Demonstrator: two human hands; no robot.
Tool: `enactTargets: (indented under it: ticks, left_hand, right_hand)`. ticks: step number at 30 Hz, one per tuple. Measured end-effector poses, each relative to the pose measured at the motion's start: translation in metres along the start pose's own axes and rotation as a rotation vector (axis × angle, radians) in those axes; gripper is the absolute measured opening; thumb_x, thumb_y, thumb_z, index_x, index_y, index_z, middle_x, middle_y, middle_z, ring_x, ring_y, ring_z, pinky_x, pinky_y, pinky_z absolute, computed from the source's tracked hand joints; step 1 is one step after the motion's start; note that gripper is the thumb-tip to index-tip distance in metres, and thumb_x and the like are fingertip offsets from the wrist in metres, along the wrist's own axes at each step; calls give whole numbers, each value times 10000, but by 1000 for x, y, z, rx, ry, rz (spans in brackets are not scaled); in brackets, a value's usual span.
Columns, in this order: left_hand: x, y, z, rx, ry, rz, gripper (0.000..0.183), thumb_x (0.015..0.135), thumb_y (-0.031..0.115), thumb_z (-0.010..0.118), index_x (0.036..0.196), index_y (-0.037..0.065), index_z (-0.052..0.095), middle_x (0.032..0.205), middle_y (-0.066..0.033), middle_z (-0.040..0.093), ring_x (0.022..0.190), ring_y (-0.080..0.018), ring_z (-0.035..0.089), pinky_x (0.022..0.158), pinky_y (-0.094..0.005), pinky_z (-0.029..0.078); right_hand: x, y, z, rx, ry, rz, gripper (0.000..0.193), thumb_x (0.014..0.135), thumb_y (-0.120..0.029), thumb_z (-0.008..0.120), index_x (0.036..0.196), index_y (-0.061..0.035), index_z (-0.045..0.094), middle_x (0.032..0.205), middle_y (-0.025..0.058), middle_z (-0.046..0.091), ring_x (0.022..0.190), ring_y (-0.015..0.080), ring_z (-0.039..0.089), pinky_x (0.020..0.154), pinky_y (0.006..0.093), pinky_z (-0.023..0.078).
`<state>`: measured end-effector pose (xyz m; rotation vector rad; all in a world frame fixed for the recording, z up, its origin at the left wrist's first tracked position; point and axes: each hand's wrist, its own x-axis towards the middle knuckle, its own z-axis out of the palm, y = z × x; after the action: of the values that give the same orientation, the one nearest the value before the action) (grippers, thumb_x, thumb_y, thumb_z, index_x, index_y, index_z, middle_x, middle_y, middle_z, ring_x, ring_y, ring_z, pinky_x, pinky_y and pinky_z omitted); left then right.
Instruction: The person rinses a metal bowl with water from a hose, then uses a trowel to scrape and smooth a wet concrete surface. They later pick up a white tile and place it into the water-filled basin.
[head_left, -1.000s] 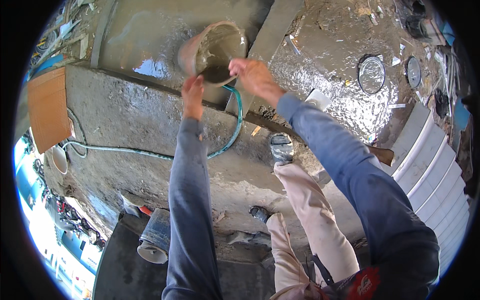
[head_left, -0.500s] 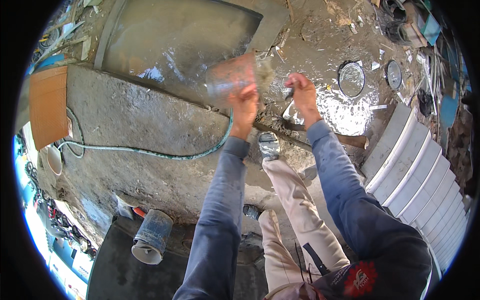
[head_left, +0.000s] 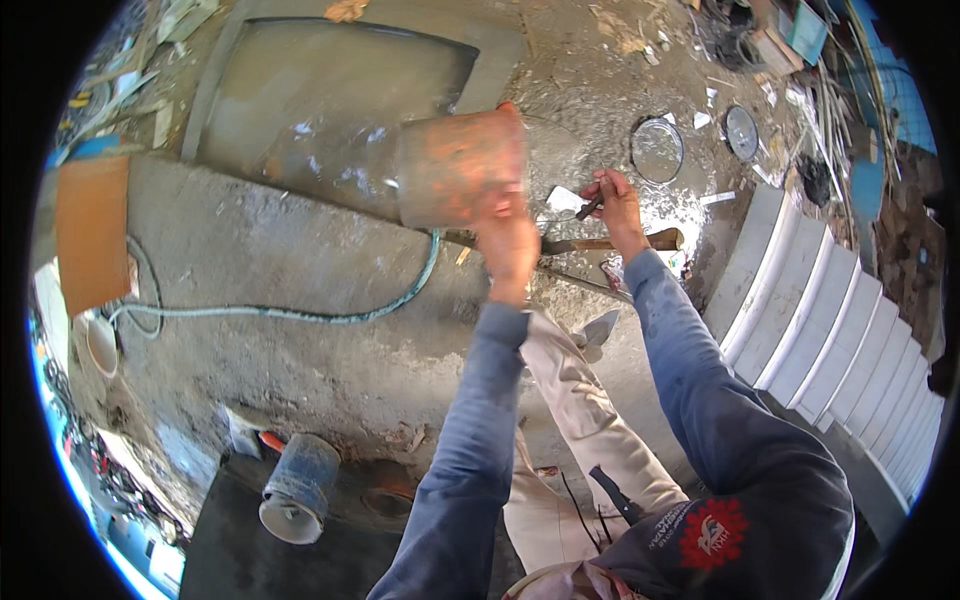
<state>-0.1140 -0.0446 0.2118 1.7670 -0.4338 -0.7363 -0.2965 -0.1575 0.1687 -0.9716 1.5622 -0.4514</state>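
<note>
A reddish-orange bucket (head_left: 460,165), smeared by motion, is held on its side over the edge of a water-filled pit. My left hand (head_left: 510,250), also blurred, is closed on the bucket's near side. To its right, my right hand (head_left: 622,212) pinches a short dark grip (head_left: 590,207). A thin wire seems to run from this grip toward the bucket, like its handle. Below my right hand lies a wooden tool handle (head_left: 640,241) on wet ground. A pointed trowel (head_left: 598,330) lies near my leg.
Murky water (head_left: 330,90) fills the framed pit. A green hose (head_left: 300,316) crosses the concrete. A blue-grey bucket (head_left: 300,480) lies lower left, an orange-brown board (head_left: 92,230) far left. Stacked white tiles (head_left: 810,300) stand right. Two round containers (head_left: 657,150) sit on the muddy ground.
The bucket, earlier tilted with water splashing at its mouth, appears larger and closer now. My left hand has moved slightly right. The view has shifted, and my right hand keeps the dark grip.
</note>
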Motion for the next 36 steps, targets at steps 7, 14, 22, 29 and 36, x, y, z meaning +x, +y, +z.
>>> enactTargets:
  ticks: [7,14,22,29,36]
  left_hand:
    - [-56,-27,-288,-1064,123,-599,582,1070,557,388,1046,63,695,963,-60,751,955,-197,692,903,-368,521]
    - [-247,-77,-388,-1380,340,-632,595,1034,613,448,896,97,710,908,-49,761,871,-181,718,830,-353,569]
    - [-490,-182,-478,-1678,768,-543,570,1046,546,490,858,71,745,863,-51,763,883,-189,709,876,-317,546]
    - [-684,-229,-537,-1681,1225,-592,687,1051,586,422,1492,60,424,1493,-108,512,1386,-281,461,1177,-445,349]
    - [-836,-279,-517,-1543,2009,-611,587,1066,486,419,1478,68,439,1522,-100,451,1381,-276,454,1147,-478,388]
  right_hand:
    - [-138,-60,56,-174,-280,-96,828,978,-533,643,1599,-121,282,1513,157,478,1411,284,454,955,498,522]
    - [-298,4,112,60,-731,376,1056,967,-723,476,1618,-1,63,1633,291,229,1510,404,288,1083,627,439]
    - [-441,141,181,-488,-897,507,977,939,-682,591,1592,-36,257,1554,199,401,1349,352,482,1057,527,483]
    - [-566,267,303,-792,-1265,427,790,996,-579,583,1587,-123,326,1600,116,362,1419,278,422,1076,527,451]
    - [-749,542,462,-1212,-1424,2,516,972,-438,691,1304,-47,633,1173,24,684,1084,161,624,822,303,505]
